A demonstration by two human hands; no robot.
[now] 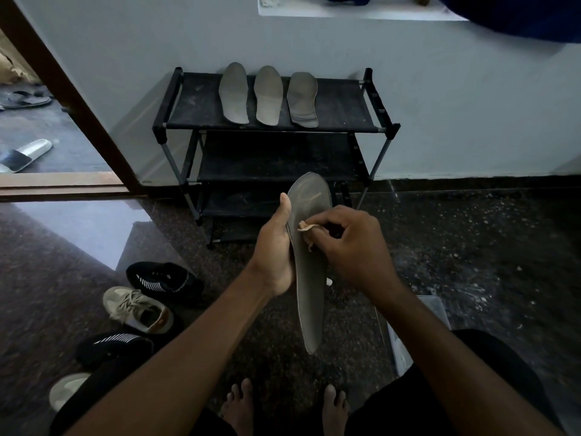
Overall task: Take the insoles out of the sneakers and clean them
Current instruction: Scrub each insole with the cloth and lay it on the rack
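Right fingers press cloth on insole

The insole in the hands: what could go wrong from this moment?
The left hand holds the insole only along one edge, so rubbing by the right hand with the small cloth may bend it or break the grip. If dropped, it could land on the dusty floor.

Shoe rack: black, against the pale wall.
Slide sandal: white, beyond the doorway.
Clear container: on the speckled floor, lower right.
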